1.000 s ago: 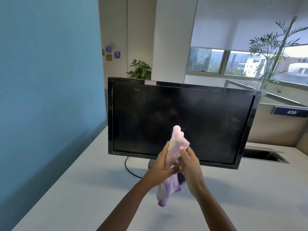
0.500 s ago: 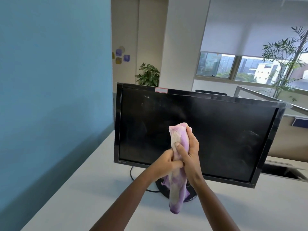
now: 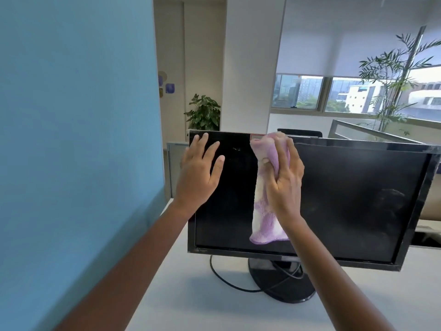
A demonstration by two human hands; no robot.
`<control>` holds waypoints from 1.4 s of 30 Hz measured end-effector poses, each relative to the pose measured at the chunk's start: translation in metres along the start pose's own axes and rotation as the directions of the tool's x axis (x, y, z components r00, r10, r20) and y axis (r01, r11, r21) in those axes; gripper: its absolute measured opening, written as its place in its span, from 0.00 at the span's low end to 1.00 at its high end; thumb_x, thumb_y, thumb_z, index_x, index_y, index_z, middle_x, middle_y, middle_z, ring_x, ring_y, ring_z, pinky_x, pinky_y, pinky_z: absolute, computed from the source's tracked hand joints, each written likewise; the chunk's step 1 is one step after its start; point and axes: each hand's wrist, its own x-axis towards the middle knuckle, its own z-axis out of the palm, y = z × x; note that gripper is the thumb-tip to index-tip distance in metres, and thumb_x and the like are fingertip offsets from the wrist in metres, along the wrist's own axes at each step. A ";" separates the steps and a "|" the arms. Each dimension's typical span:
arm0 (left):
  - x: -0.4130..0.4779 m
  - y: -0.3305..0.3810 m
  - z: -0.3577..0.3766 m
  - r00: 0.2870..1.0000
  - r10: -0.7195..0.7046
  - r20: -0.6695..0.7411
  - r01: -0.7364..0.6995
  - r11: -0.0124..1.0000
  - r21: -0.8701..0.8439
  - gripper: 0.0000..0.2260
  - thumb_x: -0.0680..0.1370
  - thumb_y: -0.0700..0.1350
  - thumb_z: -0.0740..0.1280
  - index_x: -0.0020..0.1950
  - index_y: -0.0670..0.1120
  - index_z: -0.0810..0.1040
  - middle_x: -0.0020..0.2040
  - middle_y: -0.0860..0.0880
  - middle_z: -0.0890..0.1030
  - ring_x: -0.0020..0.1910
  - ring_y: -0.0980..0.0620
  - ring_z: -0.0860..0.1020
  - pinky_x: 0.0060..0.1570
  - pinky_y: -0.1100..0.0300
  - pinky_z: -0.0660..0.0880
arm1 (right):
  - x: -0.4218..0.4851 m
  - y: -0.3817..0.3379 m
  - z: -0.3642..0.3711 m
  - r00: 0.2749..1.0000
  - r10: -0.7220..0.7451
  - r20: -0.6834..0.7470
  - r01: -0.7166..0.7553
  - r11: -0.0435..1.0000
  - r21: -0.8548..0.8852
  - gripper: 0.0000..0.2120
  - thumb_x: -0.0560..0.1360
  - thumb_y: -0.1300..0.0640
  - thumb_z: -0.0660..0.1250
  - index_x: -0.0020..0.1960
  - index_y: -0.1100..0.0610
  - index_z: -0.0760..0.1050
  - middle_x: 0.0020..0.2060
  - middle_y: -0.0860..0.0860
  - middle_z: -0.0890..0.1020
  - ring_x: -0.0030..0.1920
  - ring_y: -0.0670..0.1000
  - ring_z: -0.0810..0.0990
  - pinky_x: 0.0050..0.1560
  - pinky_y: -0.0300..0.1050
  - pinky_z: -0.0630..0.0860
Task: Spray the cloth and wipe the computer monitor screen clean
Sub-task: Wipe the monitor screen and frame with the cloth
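My right hand [image 3: 284, 180] is clenched around the fluffy pink-and-white cloth [image 3: 263, 187], bunched up in my fist at the top centre of the frame, right at the upper edge of the wide black flat-panel monitor [image 3: 358, 199]. The top of the cloth pokes out above my fingers and covers the bezel there; the rest hangs straight down in front of the dark screen, its purple tail ending just above the lower bezel. My left hand [image 3: 199, 173] is spread flat, fingers loose and apart, holding nothing, at the monitor's upper left corner. I cannot tell whether the palm is pressing on the glass or only hovering in front of it. The screen shows faint smudges on its right half. Below, the round black stand [image 3: 286, 283] sits on the pale grey bench [image 3: 202, 306], with a black cable [image 3: 229, 283] looping out to its left. A blue partition wall [image 3: 71, 139] fills the left of the frame, and a leafy green potted plant [image 3: 204, 114] stands behind the monitor's left corner.
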 end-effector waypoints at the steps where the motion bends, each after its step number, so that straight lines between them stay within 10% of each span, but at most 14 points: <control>1: 0.007 -0.008 -0.002 1.000 0.001 -0.001 -0.001 1.000 0.031 0.20 0.80 0.50 0.53 0.71 0.46 0.64 0.75 0.44 0.61 0.76 0.45 0.54 0.73 0.48 0.52 | 0.005 -0.005 0.008 0.999 -0.036 0.002 0.036 0.997 -0.067 0.25 0.78 0.45 0.54 0.74 0.45 0.57 0.75 0.50 0.58 0.73 0.53 0.56 0.66 0.49 0.59; 9: 0.055 -0.046 0.007 0.988 -0.049 0.146 0.051 0.999 -0.014 0.22 0.81 0.52 0.48 0.74 0.47 0.57 0.77 0.48 0.54 0.77 0.49 0.46 0.75 0.47 0.43 | 0.031 -0.012 0.061 0.998 0.009 -0.067 -0.036 0.916 -0.399 0.25 0.79 0.44 0.54 0.74 0.46 0.54 0.76 0.51 0.52 0.76 0.59 0.44 0.71 0.67 0.47; 13: 0.059 -0.051 0.012 0.994 -0.063 0.089 0.084 0.963 -0.256 0.19 0.82 0.47 0.48 0.68 0.41 0.66 0.70 0.43 0.68 0.72 0.46 0.61 0.70 0.58 0.57 | 0.037 -0.008 0.087 1.000 0.008 -0.003 -0.009 0.879 -0.476 0.26 0.79 0.44 0.53 0.75 0.46 0.51 0.76 0.53 0.49 0.76 0.58 0.41 0.72 0.67 0.46; 19: 0.056 -0.050 0.012 0.997 -0.081 0.003 0.075 0.906 -0.417 0.24 0.78 0.49 0.45 0.62 0.38 0.72 0.61 0.41 0.74 0.61 0.46 0.72 0.61 0.54 0.70 | 0.030 -0.012 0.118 0.986 -0.160 -0.037 0.114 0.828 -0.548 0.28 0.77 0.44 0.56 0.73 0.55 0.58 0.73 0.58 0.62 0.73 0.65 0.57 0.70 0.67 0.57; 33: 0.059 -0.060 0.017 0.990 -0.143 0.013 0.130 0.852 -0.508 0.26 0.77 0.51 0.42 0.62 0.42 0.73 0.63 0.45 0.75 0.59 0.57 0.71 0.51 0.72 0.64 | 0.012 0.012 0.130 0.827 -0.522 0.207 0.514 0.555 -0.655 0.26 0.76 0.44 0.55 0.72 0.50 0.62 0.72 0.51 0.66 0.72 0.59 0.64 0.69 0.63 0.63; 38: 0.060 -0.064 0.012 0.982 -0.175 0.068 0.180 0.776 -0.604 0.28 0.79 0.51 0.39 0.62 0.43 0.75 0.63 0.48 0.76 0.59 0.59 0.70 0.46 0.86 0.61 | 0.025 0.006 0.123 0.891 -0.450 0.059 0.377 0.662 -0.648 0.25 0.77 0.44 0.53 0.72 0.49 0.60 0.73 0.51 0.62 0.73 0.59 0.55 0.71 0.62 0.51; 42: 0.060 -0.063 0.012 0.974 -0.209 0.092 0.217 0.718 -0.662 0.30 0.76 0.54 0.40 0.62 0.43 0.75 0.61 0.46 0.77 0.57 0.56 0.73 0.52 0.72 0.66 | 0.021 -0.007 0.137 0.899 -0.436 0.026 0.359 0.702 -0.615 0.25 0.77 0.44 0.52 0.73 0.50 0.57 0.72 0.53 0.61 0.72 0.59 0.55 0.71 0.59 0.51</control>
